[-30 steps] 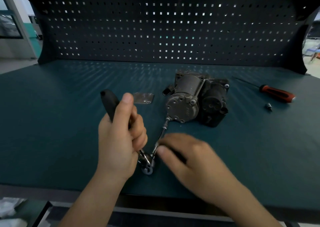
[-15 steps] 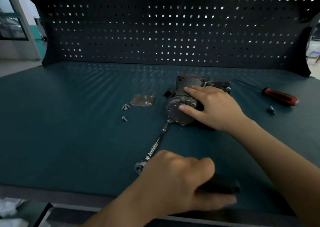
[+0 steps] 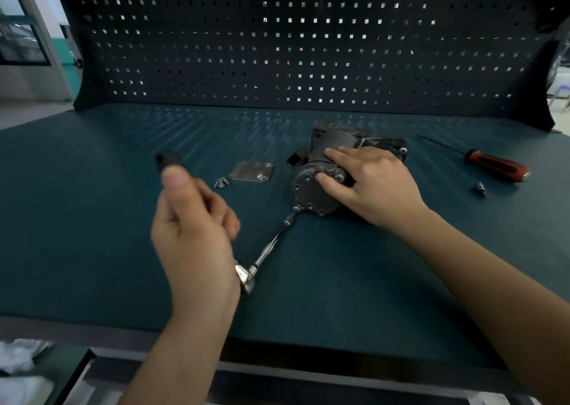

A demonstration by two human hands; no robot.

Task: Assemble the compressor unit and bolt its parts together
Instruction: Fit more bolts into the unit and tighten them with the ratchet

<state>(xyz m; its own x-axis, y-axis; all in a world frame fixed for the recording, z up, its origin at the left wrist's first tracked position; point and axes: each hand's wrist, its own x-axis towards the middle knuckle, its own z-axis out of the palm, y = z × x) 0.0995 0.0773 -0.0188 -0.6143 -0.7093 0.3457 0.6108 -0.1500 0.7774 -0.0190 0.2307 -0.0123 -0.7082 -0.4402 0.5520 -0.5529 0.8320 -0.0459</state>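
Observation:
The grey metal compressor unit (image 3: pixel 311 185) lies on the green bench mat, its round bolted end facing me. My right hand (image 3: pixel 370 182) rests on top of it, fingers spread over the cylinder. My left hand (image 3: pixel 194 225) grips the black handle of a ratchet wrench (image 3: pixel 246 276). The handle tip sticks up above my thumb. The wrench's long extension bar (image 3: pixel 277 238) runs up and right to a bolt at the lower edge of the compressor's end cap. A small metal cover plate (image 3: pixel 251 171) and loose bolts (image 3: pixel 221 182) lie left of the unit.
A red-and-black screwdriver (image 3: pixel 493 167) and a small dark fitting (image 3: pixel 480 187) lie on the mat at the right. A black pegboard (image 3: pixel 308 43) closes the back of the bench. White rags (image 3: pixel 18 355) sit below the front edge at the left.
My left hand has swung the ratchet handle from low right near the bench edge up to the left. My right hand stays on the compressor, having moved there from the ratchet head a second ago.

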